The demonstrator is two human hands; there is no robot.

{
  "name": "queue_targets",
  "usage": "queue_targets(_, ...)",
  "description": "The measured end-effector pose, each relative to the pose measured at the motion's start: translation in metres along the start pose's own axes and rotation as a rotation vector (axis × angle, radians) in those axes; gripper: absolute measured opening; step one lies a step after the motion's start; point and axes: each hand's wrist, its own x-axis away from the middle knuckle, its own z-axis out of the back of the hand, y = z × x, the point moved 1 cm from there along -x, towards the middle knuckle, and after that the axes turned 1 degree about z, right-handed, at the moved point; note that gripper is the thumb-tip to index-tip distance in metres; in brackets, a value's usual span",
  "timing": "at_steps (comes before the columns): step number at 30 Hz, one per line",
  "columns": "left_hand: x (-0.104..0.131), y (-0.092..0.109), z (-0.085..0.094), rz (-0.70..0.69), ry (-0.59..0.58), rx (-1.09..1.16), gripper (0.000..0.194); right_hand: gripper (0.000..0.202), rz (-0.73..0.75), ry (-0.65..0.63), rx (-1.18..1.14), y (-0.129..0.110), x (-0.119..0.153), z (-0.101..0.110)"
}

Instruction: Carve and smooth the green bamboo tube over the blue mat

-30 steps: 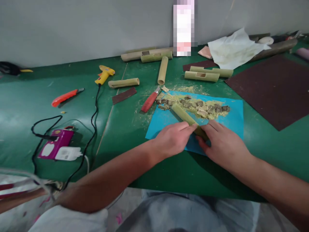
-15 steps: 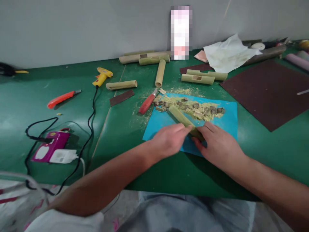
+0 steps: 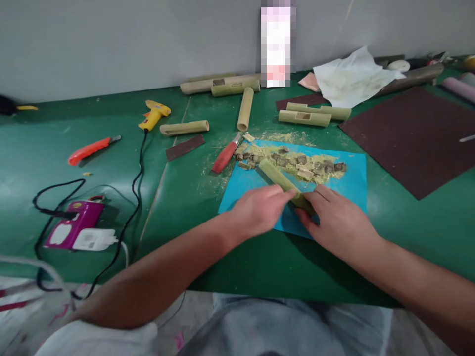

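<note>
While the left hand [image 3: 260, 210] grips the bamboo tube [image 3: 277, 177] over the blue sheet [image 3: 237, 190], the right hand [image 3: 337, 212] clasps its near end.

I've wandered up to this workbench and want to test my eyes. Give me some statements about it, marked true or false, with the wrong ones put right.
1. The right hand grips a pale green bamboo tube, with the left hand touching it too. True.
2. Dark chips and pale shavings lie on a bright blue sheet. True.
3. The red-handled cutting tool is in the left hand. False: the tool lies on the green tabletop.
4. A black cord runs from the yellow glue gun. True.
5. The crumpled white sheet lies under the bamboo tube. False: the white sheet is farther back, near the wall.
</note>
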Motion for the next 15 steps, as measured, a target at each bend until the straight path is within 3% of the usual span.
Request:
queue_targets(3, 0.0006, -0.0021, 0.0020, 0.116, 0.142, -0.058, 0.033, 0.020, -0.015, -0.003, 0.011, 0.0003, 0.0003, -0.0001)
queue_targets(7, 0.0020, -0.0044, 0.0011, 0.033, -0.016, -0.004, 0.037, 0.019, -0.002, -0.007, 0.019, 0.0004, 0.0012, 0.0002)
queue_targets(8, 0.0022, -0.0054, 0.0016, 0.027, -0.004, -0.013, 0.036, 0.019, -0.004, -0.005, 0.020, 0.0005, 0.0013, 0.0006)
queue_targets(11, 0.0025, -0.0066, 0.0038, 0.117, 0.138, -0.060, 0.032, 0.019, -0.011, -0.003, 0.019, 0.0009, 0.0011, 0.0015)
queue_targets(15, 0.0012, -0.0017, 0.0010, -0.014, -0.013, 0.012, 0.037, 0.015, 0.000, 0.003, 0.004, 0.0010, 0.0006, 0.0014)
